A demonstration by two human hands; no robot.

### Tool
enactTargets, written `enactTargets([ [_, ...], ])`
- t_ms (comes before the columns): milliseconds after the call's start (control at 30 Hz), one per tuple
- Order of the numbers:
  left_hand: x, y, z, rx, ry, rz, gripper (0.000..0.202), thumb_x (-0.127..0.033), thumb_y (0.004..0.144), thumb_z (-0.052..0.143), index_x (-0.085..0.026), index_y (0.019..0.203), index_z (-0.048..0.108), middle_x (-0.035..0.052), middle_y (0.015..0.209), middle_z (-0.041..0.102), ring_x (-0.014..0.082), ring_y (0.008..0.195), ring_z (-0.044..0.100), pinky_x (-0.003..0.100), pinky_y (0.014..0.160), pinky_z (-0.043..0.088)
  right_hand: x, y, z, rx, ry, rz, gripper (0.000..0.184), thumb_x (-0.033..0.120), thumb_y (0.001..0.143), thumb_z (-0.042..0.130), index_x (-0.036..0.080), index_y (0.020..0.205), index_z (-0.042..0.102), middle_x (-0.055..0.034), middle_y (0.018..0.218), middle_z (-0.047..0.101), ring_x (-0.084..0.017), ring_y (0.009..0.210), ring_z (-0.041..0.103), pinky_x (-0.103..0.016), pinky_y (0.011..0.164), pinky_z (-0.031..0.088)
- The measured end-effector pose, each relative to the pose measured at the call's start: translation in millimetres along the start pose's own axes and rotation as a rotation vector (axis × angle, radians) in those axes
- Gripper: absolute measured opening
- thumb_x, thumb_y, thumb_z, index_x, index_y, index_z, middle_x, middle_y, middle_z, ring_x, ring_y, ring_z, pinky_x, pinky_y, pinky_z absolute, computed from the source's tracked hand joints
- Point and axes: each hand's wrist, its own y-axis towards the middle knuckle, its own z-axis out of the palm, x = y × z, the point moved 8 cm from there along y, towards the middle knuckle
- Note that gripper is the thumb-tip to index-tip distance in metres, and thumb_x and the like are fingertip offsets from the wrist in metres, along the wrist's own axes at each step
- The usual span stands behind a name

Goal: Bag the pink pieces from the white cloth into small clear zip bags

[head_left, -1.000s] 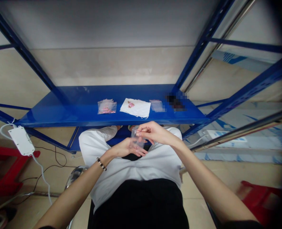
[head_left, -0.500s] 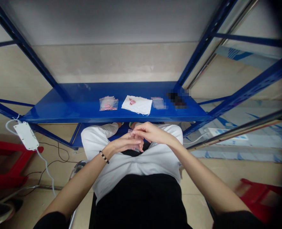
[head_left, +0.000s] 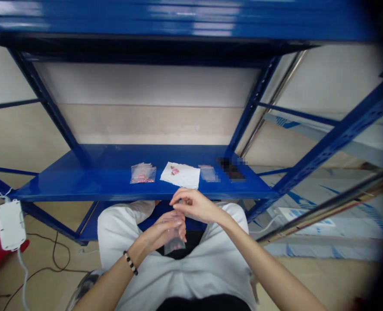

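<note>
Over my lap, a small clear zip bag point(head_left: 174, 245) hangs from my left hand point(head_left: 163, 229), whose fingers are closed on its upper part. A few pink bits show faintly near the bottom of the bag. My right hand point(head_left: 196, 205) is just above the mouth of the bag, fingers bent and tips together. Whether those fingertips hold anything is too small to tell. In front, on the blue shelf, lies a white sheet point(head_left: 189, 176) with small pink pieces point(head_left: 175, 171) on it. Left of it are overlapping zip bags point(head_left: 143, 173) with pink pieces inside.
Flat clear bags point(head_left: 208, 172) lie right of the sheet, beside a dark, blurred-out object point(head_left: 232, 169). The blue shelf point(head_left: 97, 172) has a front edge close beyond my hands, with another shelf point(head_left: 178, 21) overhead. A white power box point(head_left: 10, 224) hangs by the left post.
My view has tilted upward, bringing the upper shelf in. My right hand has lifted away from the left, and more of the bag in my left hand is exposed.
</note>
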Motion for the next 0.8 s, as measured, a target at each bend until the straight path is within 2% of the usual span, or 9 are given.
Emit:
enactTargets([
  [167,-11,2,-4.7,-0.096,0.135,0.066,0.029,-0.027,0.076,0.078,-0.016,0.089,0.055,0.0049,0.075,0.064,0.0154,0.07,0.064,0.028,0.071,0.051,-46,41,-72,-0.307,-0.081,0.078,0.026,0.038,0.085,0.061,0.013,0.091,0.069,-0.0074,0.085,0.069,-0.013,0.058,0.057,-0.025,0.055,0.046],
  [267,-9,3,-7.4,-0.115,0.163,0.06,0.032,-0.03,0.074,0.08,-0.016,0.086,0.054,0.0068,0.078,0.066,0.0172,0.074,0.065,0.03,0.072,0.052,-74,63,-97,-0.374,-0.256,0.137,0.021,0.03,0.082,0.062,0.012,0.089,0.071,-0.0077,0.083,0.072,-0.014,0.062,0.059,-0.025,0.06,0.046],
  [400,-10,3,-19.1,-0.157,0.031,0.086,0.032,-0.039,0.08,0.074,-0.016,0.09,0.055,0.0064,0.078,0.065,0.0187,0.076,0.066,0.031,0.072,0.053,-93,85,-92,-0.267,-0.475,0.135,0.014,0.018,0.081,0.064,0.015,0.087,0.075,-0.008,0.09,0.075,-0.017,0.078,0.064,-0.025,0.072,0.046],
  [567,-28,0,-33.5,-0.239,-0.143,0.135,0.032,-0.043,0.084,0.068,-0.017,0.098,0.058,0.0042,0.083,0.064,0.0179,0.077,0.066,0.033,0.074,0.055,-99,97,-83,-0.226,-0.596,0.122,0.015,0.018,0.082,0.063,0.016,0.09,0.076,-0.0074,0.091,0.075,-0.017,0.08,0.065,-0.022,0.071,0.043],
  [700,-44,-2,-30.1,-0.216,-0.126,0.162,0.032,-0.039,0.081,0.071,-0.016,0.101,0.058,0.005,0.088,0.064,0.0187,0.083,0.066,0.034,0.077,0.054,-104,103,-84,-0.224,-0.64,0.133,0.013,0.02,0.082,0.064,0.015,0.087,0.075,-0.007,0.086,0.075,-0.016,0.076,0.065,-0.021,0.067,0.041],
  [800,-47,-3,-27.3,-0.205,-0.103,0.174,0.03,-0.033,0.081,0.071,-0.016,0.101,0.058,0.0049,0.088,0.063,0.0183,0.082,0.066,0.033,0.077,0.054,-105,105,-85,-0.231,-0.665,0.138,0.013,0.02,0.081,0.065,0.014,0.087,0.075,-0.0076,0.086,0.075,-0.016,0.074,0.064,-0.021,0.064,0.04],
])
